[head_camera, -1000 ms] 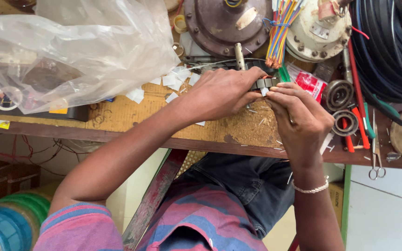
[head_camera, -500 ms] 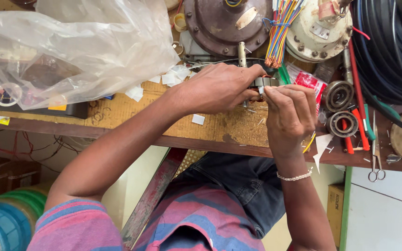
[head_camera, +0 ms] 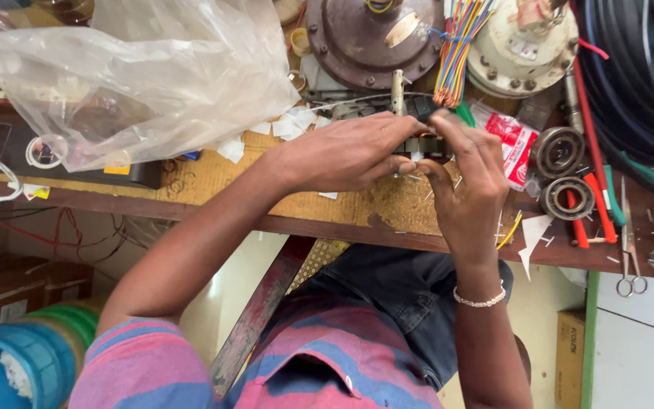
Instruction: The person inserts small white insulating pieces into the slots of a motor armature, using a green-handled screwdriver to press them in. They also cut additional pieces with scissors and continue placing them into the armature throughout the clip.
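The left hand (head_camera: pixel 342 155) and right hand (head_camera: pixel 467 185) meet over the middle of the worktop, fingertips pressed together around a small dark metal part with a short steel shaft (head_camera: pixel 416 129). The left hand's fingers curl over it from the side, and the right hand's thumb and forefinger pinch at it from below. Most of the part is hidden by the fingers, so what kind of part it is cannot be told. A white beaded bracelet (head_camera: pixel 480 301) circles the right wrist.

Just beyond the hands hangs a bundle of thin multicoloured wires (head_camera: pixel 457 45), between a round brown cast-metal motor cover (head_camera: pixel 365 38) and a round cream-coloured motor housing (head_camera: pixel 527 42). To the right lie a red and white plastic packet (head_camera: pixel 515 140), two steel ball bearings (head_camera: pixel 562 174), red-handled tools (head_camera: pixel 596 204) and a small pair of steel scissors (head_camera: pixel 630 257). A coil of black cable (head_camera: pixel 637 68) fills the far right corner.

To the left a large crumpled clear plastic bag (head_camera: pixel 138 76) covers much of the wooden worktop (head_camera: pixel 342 216), whose surface is worn and littered with white paper scraps (head_camera: pixel 289 125).

Below the worktop's edge show the person's striped pink and blue shirt (head_camera: pixel 304 363), a pale floor and blue and green spools (head_camera: pixel 32 348).
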